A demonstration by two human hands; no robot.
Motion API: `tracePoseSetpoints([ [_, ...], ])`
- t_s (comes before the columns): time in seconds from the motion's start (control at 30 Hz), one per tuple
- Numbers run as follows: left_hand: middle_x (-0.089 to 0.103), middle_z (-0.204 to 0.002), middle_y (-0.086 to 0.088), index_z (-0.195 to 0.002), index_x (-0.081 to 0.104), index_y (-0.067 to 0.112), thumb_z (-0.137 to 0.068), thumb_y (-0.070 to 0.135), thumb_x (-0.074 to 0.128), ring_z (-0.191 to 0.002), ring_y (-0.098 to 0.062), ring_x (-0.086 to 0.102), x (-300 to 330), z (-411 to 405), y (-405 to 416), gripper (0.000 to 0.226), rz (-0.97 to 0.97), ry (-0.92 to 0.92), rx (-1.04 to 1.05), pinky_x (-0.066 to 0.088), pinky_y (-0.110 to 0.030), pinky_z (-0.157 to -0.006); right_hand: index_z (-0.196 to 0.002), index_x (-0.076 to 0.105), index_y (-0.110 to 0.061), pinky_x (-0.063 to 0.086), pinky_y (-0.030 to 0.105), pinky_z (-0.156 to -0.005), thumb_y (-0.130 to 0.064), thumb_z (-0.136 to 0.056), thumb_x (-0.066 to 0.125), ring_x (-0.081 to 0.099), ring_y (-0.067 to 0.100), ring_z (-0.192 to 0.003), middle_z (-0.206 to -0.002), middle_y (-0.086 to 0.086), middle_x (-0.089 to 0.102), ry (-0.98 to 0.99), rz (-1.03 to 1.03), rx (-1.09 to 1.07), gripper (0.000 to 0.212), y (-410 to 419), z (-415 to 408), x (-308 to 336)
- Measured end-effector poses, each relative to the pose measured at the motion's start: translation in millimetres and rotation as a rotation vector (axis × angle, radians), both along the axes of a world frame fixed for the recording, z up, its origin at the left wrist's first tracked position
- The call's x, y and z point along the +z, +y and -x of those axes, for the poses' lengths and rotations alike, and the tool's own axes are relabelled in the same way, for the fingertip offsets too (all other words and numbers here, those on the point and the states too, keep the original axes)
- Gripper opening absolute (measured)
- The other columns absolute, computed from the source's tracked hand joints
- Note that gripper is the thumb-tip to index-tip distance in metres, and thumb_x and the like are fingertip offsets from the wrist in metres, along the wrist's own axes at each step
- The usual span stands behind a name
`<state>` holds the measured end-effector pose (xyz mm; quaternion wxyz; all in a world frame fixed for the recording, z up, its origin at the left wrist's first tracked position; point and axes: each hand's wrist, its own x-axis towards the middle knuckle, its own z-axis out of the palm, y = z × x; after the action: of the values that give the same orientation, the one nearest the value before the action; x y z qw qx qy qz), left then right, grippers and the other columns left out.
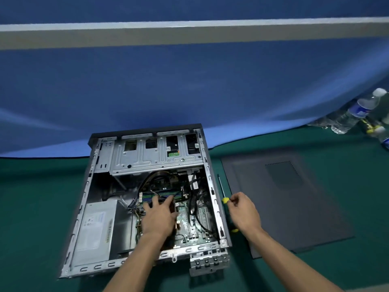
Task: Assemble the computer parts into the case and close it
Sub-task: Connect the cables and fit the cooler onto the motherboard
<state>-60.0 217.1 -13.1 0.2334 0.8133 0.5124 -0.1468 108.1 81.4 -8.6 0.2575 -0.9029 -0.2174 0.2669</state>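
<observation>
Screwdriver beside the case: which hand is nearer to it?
Right. The right hand is at the screwdriver, fingers on its yellow handle, just outside the case. The left hand is inside the case, over the motherboard.

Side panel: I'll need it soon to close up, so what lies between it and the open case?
In the head view, a screwdriver lies on the green mat between the case and side panel; the right hand covers its handle.
</observation>
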Motion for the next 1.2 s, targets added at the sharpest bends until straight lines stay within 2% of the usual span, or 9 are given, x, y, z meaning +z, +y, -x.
tracePoseSetpoints([
  [0.17,0.010,-0.156,-0.004,-0.148,0.018,0.038,-0.096,0.044,0.045,-0.140,-0.036,0.009,-2,5,1,0.059,0.028,-0.004,-0.011,0.028,-0.050,-0.112,-0.118,0.049,-0.008,0.044,0.031,-0.078,-0.031,-0.095,0.054,0.056,0.024,-0.103,-0.118,0.008,0.052,0.016,0.225,0.083,0.033,5,-19,-19],
  [0.3,0.009,-0.156,-0.002,-0.148,0.019,0.039,-0.096,0.043,0.046,-0.140,-0.033,0.009,-3,7,3,0.059,0.036,-0.032,0.004,0.027,-0.049,-0.112,-0.080,0.047,-0.013,0.041,0.026,-0.055,-0.034,-0.092,0.061,0.057,0.017,-0.074,-0.085,0.002,0.059,0.107,0.348,0.169,0.028,2,-19,-35],
  [0.4,0.010,-0.156,-0.001,-0.147,0.020,0.041,-0.095,0.044,0.047,-0.140,-0.032,0.010,-6,8,3,0.059,0.030,-0.046,0.008,0.029,-0.049,-0.112,-0.074,0.053,-0.011,0.052,0.031,-0.067,-0.029,-0.090,0.065,0.065,0.020,-0.078,-0.083,0.005,0.063,0.088,0.386,0.202,0.026,0,-20,-44],
  [0.57,0.016,-0.153,-0.002,-0.146,0.025,0.040,-0.095,0.043,0.049,-0.137,-0.032,0.015,-8,7,4,0.056,0.007,-0.058,0.027,0.032,-0.047,-0.108,-0.074,0.060,-0.006,0.056,0.030,-0.058,-0.023,-0.089,0.064,0.066,0.021,-0.064,-0.077,0.008,0.067,0.186,0.221,0.085,0.022,-7,-25,-39],
  [0.77,0.021,-0.151,-0.002,-0.144,0.030,0.039,-0.095,0.042,0.048,-0.135,-0.032,0.019,-6,5,3,0.052,0.002,-0.078,0.058,0.036,-0.045,-0.104,-0.088,0.046,-0.019,0.037,0.023,-0.054,-0.026,-0.090,0.059,0.053,0.008,-0.069,-0.081,-0.006,0.057,-0.032,-0.104,0.160,0.015,-11,-36,11],
  [0.93,0.019,-0.155,-0.001,-0.147,0.029,0.032,-0.099,0.038,0.041,-0.139,-0.032,0.017,-6,8,4,0.050,0.006,-0.110,0.077,0.033,-0.046,-0.108,-0.089,0.053,-0.027,0.050,0.038,-0.068,-0.024,-0.087,0.064,0.060,0.025,-0.073,-0.079,0.000,0.064,0.006,-0.336,0.305,0.011,0,-35,65],
  [1.0,0.017,-0.157,0.000,-0.148,0.027,0.030,-0.100,0.036,0.039,-0.142,-0.033,0.014,-4,10,5,0.051,0.010,-0.109,0.081,0.029,-0.046,-0.111,-0.082,0.059,-0.029,0.049,0.033,-0.060,-0.023,-0.083,0.069,0.058,0.022,-0.063,-0.068,-0.003,0.063,-0.004,-0.439,0.302,0.011,5,-32,84],
  [1.1,0.014,-0.158,0.000,-0.149,0.025,0.029,-0.100,0.033,0.040,-0.143,-0.033,0.011,-3,11,4,0.052,0.019,-0.106,0.079,0.027,-0.046,-0.113,-0.075,0.063,-0.033,0.033,0.016,-0.043,-0.032,-0.078,0.074,0.044,0.003,-0.045,-0.056,-0.010,0.057,-0.064,-0.450,0.347,0.011,14,-30,102],
  [1.2,0.013,-0.158,-0.002,-0.149,0.024,0.029,-0.099,0.033,0.043,-0.143,-0.036,0.009,-3,10,4,0.054,0.018,-0.095,0.070,0.028,-0.048,-0.112,-0.077,0.059,-0.034,0.031,0.012,-0.041,-0.038,-0.077,0.073,0.045,0.001,-0.045,-0.054,-0.015,0.056,-0.127,-0.424,0.445,0.015,22,-23,111],
])
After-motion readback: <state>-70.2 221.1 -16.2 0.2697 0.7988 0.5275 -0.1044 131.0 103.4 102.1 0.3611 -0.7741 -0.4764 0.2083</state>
